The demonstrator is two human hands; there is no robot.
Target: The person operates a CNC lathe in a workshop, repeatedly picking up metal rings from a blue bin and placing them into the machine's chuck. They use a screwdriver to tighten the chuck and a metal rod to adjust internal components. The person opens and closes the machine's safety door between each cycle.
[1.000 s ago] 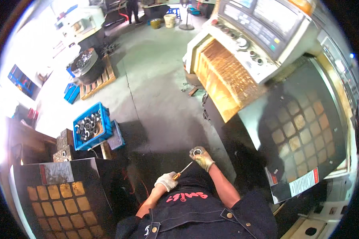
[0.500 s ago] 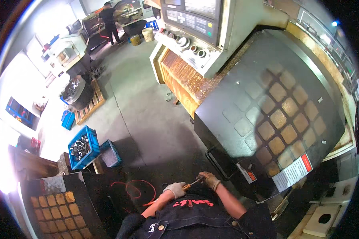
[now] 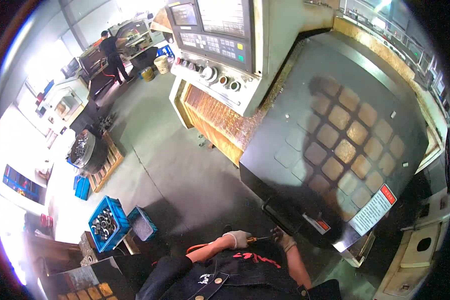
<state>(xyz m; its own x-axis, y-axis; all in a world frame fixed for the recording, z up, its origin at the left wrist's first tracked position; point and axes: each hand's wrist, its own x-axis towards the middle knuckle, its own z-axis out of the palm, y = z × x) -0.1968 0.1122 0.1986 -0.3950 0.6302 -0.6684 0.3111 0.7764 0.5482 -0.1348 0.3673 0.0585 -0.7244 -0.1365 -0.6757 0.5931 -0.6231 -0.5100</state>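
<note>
My left hand (image 3: 239, 239), in a pale work glove, is closed around an orange-handled tool (image 3: 252, 240) with a thin shaft. The shaft points right, toward my right hand (image 3: 285, 241). That hand wears a dirty glove, and its fingers are bent around something small and dark that I cannot make out. Both hands are held low in front of my body, close to the lower left corner of a dark machine door (image 3: 295, 155). A red hose (image 3: 197, 247) shows beside my left forearm; where it ends is hidden.
A machine control panel (image 3: 212, 40) juts out ahead. At left stand a blue crate (image 3: 116, 235) of metal parts, a smaller blue bin (image 3: 147, 230), and a black tub (image 3: 92, 160) on a wooden pallet (image 3: 111, 167). Another person (image 3: 112, 55) works at a far machine.
The view has shifted, so the panel and machine door sit further left. My hands have moved right in the picture, still close together. The coiled red hose is now mostly out of sight.
</note>
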